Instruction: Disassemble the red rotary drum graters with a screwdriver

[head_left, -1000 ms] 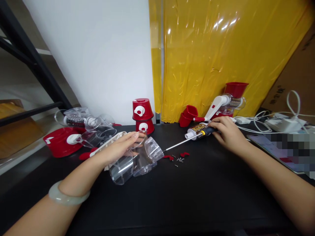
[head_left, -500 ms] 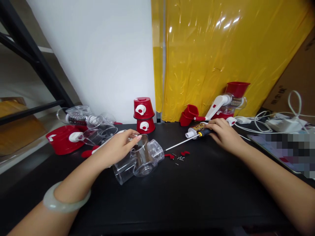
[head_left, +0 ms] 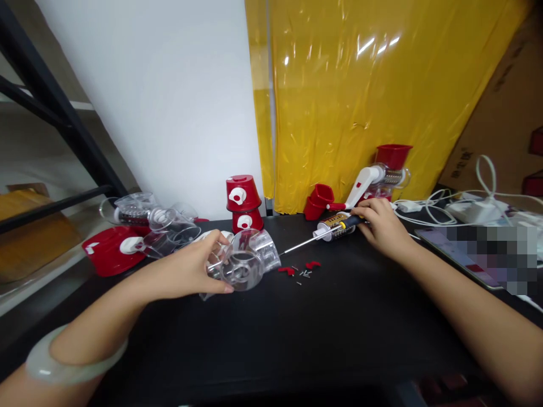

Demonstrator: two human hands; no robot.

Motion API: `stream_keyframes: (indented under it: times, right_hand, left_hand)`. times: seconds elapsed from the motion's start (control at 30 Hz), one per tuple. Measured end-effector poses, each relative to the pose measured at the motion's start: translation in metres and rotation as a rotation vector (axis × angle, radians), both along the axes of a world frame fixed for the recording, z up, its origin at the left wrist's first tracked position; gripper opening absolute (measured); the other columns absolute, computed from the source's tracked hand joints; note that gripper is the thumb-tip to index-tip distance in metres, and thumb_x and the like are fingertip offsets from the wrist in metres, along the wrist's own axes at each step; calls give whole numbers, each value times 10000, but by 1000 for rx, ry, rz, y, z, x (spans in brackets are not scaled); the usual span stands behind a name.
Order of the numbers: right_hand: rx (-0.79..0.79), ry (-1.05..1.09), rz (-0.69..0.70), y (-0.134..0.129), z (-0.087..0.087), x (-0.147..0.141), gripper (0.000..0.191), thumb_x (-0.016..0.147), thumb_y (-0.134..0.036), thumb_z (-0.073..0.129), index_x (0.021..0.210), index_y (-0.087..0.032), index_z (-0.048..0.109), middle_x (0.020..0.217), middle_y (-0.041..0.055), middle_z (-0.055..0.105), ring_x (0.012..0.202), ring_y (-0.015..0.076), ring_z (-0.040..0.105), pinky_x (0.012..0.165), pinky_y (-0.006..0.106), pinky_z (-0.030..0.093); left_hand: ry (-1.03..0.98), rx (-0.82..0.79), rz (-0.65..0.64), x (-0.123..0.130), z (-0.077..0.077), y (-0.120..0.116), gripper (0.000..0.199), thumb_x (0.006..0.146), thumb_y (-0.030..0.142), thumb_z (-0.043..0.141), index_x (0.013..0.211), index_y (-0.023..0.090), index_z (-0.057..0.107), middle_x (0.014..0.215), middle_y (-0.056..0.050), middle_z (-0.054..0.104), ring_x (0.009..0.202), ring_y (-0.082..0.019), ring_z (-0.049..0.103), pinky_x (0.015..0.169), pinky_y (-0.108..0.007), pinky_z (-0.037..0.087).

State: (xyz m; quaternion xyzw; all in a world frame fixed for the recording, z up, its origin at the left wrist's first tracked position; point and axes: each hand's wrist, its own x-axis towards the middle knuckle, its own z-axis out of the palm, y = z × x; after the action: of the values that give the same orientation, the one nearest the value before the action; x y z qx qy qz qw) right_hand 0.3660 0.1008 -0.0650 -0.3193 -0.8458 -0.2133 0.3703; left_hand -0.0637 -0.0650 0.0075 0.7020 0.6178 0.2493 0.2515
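Housing (head_left: pixel 244 270), clear and tubular, sits low over the worktop (head_left: pixel 254 339) in the left hand (head_left: pixel 186 268), left of the screws (head_left: pixel 305 274) and nearer the wearer than the stacked red bases (head_left: pixel 244 195). The left fingers grasp it, thumb (head_left: pixel 223 289) on the near side, the others over the top and far side. The right fingers are closed around the handle of the screwdriver (head_left: pixel 353 221), whose shaft slants down to the left, its tip beside the right end of the housing; whether it touches is too fine to tell.

For good control, I would brace the housing against the worktop rather than hold it loose, since smooth curved plastic looks likely to roll. The left fingers do best well back from the tip, in case it slips. The shaft ought to line up with whatever it bears on, pressed lightly, as clear plastic could scratch or crack. The screws and the red clips (head_left: pixel 286 271) lie close to the tip, so a wide sweep could scatter them. The drum (head_left: pixel 335 226) is right by the shaft and handle, and could be knocked.

As for writing, the carton (head_left: pixel 487 113) bears dark printed characters, set slantwise and too blurred to read surely. A small white label (head_left: pixel 90 247) marks the red base at far left, with no legible text. The tablet (head_left: pixel 449 254) shows a pixelated screen; I can make out no brand
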Motion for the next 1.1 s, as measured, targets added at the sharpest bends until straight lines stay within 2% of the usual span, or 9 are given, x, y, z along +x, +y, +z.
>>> stream_keyframes:
  times: [0.07,0.13,0.33,0.43,0.57,0.77,0.97,1.03,1.1]
  right_hand:
    - [47,53,-19,0,2,2,300,865,-131,566,1132,-263,596,1061,95,585,988,292,534,843,493,487]
    - [78,74,-41,0,2,4,283,874,-132,562,1125,-259,593,1057,98,581,984,292,527,841,490,479]
    - [72,102,-57,1,3,6,225,888,-156,555,1092,-245,594,1037,99,581,977,289,525,834,472,468]
    - [67,133,-63,1,5,7,212,884,-161,560,1074,-248,594,1019,98,591,971,296,540,825,479,466]
    - [67,157,-64,-1,7,8,194,881,-158,564,1046,-260,574,1002,88,601,975,297,564,815,465,463]
    - [21,131,-63,-2,6,8,175,894,-187,564,1052,-262,575,982,93,609,971,306,566,811,459,453]
    - [16,73,-70,-3,5,5,124,915,-200,558,1034,-237,554,962,104,609,912,294,553,779,434,458]
    - [10,65,-65,-3,4,3,136,912,-197,559,1042,-237,549,966,103,613,911,293,562,788,438,461]
    - [-14,67,-60,-3,3,3,147,908,-198,558,1050,-238,552,971,104,618,911,294,571,796,446,465]
  left_hand:
    - [43,1,-75,1,11,11,538,576,445,878,1032,253,667,1015,-38,733,888,-275,694,773,-344,540]
    - [42,15,-108,3,11,18,514,637,438,850,1088,266,673,1089,-44,732,959,-278,693,844,-366,542]
    - [-24,133,-71,-2,-20,25,506,706,455,819,1157,272,681,1203,-83,700,1104,-324,650,1022,-471,490]
    - [-157,115,-8,-4,-28,26,585,702,460,828,1224,273,639,1276,-90,675,1163,-337,630,1068,-500,464]
    - [-332,58,-4,-4,-32,31,488,734,453,810,1145,252,642,1199,-90,710,1135,-331,651,1020,-470,510]
    - [-371,-21,18,-6,-35,34,463,772,451,776,1165,270,611,1154,-78,711,1049,-292,667,829,-382,598]
    - [-405,-40,36,-12,-42,37,342,777,456,764,1028,256,647,1049,-53,685,939,-247,641,764,-350,613]
    - [-426,-42,34,-15,-44,39,329,789,446,759,1039,267,643,1018,-38,662,926,-228,622,764,-338,611]
    - [-451,-42,38,-17,-46,40,367,798,437,755,1106,286,623,1091,-42,652,978,-237,616,778,-335,609]
